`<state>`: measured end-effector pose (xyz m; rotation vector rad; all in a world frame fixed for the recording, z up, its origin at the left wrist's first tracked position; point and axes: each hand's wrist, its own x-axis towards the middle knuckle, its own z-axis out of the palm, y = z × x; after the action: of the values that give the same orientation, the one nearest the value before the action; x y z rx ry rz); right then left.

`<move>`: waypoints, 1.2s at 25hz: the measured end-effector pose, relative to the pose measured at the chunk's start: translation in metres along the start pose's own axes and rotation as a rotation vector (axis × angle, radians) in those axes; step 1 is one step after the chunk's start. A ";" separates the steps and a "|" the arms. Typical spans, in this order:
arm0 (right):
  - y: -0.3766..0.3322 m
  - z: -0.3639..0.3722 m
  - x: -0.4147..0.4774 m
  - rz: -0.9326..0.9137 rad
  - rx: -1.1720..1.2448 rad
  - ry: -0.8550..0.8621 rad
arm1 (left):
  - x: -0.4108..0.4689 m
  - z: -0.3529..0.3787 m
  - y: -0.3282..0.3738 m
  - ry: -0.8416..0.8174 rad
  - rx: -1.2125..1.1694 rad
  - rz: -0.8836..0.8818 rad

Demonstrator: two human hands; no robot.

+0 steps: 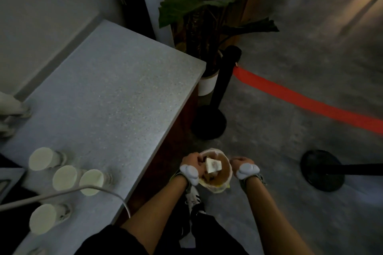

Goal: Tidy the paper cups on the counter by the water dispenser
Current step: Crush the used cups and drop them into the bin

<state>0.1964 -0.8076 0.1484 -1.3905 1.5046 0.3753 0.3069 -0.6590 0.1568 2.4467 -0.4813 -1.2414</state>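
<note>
2 arms reach down; left hand (191, 161), right hand (240, 162) apart.

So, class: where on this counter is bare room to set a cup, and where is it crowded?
Free: the middle and far end of the counter, between wall and front edge. Crowded: the near-left corner, with four paper cups and a cable.

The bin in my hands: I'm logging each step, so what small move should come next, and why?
Probably lift the left hand off the bin and reach for the nearest paper cup. That hand and the right hand are at its rim, a white scrap lies inside, and four cups stand on the counter.
</note>
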 end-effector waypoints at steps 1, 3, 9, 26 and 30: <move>-0.006 0.002 -0.002 -0.010 -0.017 -0.025 | -0.003 -0.004 -0.004 0.020 -0.016 -0.003; -0.019 0.005 -0.006 -0.025 -0.055 -0.045 | -0.010 -0.014 -0.006 0.061 -0.057 0.006; -0.083 0.041 -0.039 -0.216 -0.144 -0.032 | -0.038 -0.064 -0.031 0.263 -0.248 -0.028; -0.167 0.314 -0.260 -0.780 -0.549 -0.455 | -0.224 -0.182 -0.274 0.926 -0.753 -0.430; -0.150 0.373 -0.320 -0.793 -0.575 -0.558 | -0.271 -0.199 -0.343 0.975 -0.718 -0.480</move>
<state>0.4402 -0.3816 0.3013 -1.9834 0.3268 0.6403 0.3660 -0.2042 0.2997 2.1805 0.7177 -0.1331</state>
